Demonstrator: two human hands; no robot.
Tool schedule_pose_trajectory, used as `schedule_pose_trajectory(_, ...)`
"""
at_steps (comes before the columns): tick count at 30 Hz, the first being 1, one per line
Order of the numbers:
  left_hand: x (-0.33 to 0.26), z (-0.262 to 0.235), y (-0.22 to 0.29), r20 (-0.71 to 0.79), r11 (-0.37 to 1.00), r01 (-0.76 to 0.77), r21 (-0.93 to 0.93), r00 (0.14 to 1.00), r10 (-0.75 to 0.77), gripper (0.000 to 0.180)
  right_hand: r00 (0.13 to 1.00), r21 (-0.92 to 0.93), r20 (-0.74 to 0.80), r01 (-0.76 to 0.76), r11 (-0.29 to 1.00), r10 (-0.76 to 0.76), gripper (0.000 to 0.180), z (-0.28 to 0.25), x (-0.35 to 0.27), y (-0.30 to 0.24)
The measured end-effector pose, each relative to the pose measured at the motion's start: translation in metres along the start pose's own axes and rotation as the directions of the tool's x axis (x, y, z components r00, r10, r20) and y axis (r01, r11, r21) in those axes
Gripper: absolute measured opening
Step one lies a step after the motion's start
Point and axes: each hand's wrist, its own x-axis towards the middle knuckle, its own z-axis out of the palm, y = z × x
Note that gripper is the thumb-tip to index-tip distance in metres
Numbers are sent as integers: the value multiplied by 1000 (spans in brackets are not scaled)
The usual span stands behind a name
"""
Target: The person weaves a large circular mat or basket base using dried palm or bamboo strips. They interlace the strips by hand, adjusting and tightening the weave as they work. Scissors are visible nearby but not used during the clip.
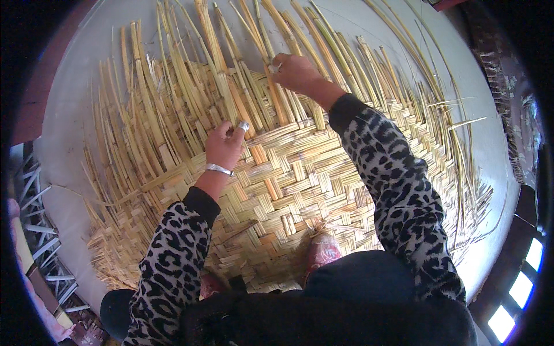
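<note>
Dark trousers (358,277) sat at six o'clock; the woven mat (306,184) spread from nine to three. My right hand (297,74), at twelve, pinched a strip (279,98). My left hand (224,144) curled at ten; I couldn't tell its hold. I seemed mid-weave; next needed gentle tucking.

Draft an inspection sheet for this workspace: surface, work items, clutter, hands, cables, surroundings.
Surface: smooth, pale grey floor under the work.
Work items: woven mat, partly plaited; unwoven strips fan out along its far side.
Clutter: stray strip ends jutting out at right.
Hands: left hand at the weave's edge, right hand farther out among the strips; both curled, exact grip unclear.
Cables: nothing seen.
Surroundings: pale barred frame at left, bright panels at right.
</note>
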Motion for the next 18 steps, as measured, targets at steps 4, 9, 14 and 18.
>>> schedule_pose_trajectory(4, 3, -1, -7, 34, 992, 3, -127, 999, 1, 33, 979, -141, 88, -169, 976, 182, 40, 3, 11, -1)
schedule_pose_trajectory(9, 6, -4, -12, 48, 997, -72, -1, 996, 72, 30, 975, -237, 189, -71, 969, 118, 48, 11, 40, 8)
schedule_pose_trajectory(14, 4, -1, -15, -7, 998, -64, 0, 998, 64, 37, 946, 249, 246, -270, 930, 209, 42, 10, 38, 22)
schedule_pose_trajectory(18, 4, -1, -12, 11, 998, -55, -43, 998, 56, 37, 930, 304, 348, -226, 926, 113, 35, -8, 13, 17)
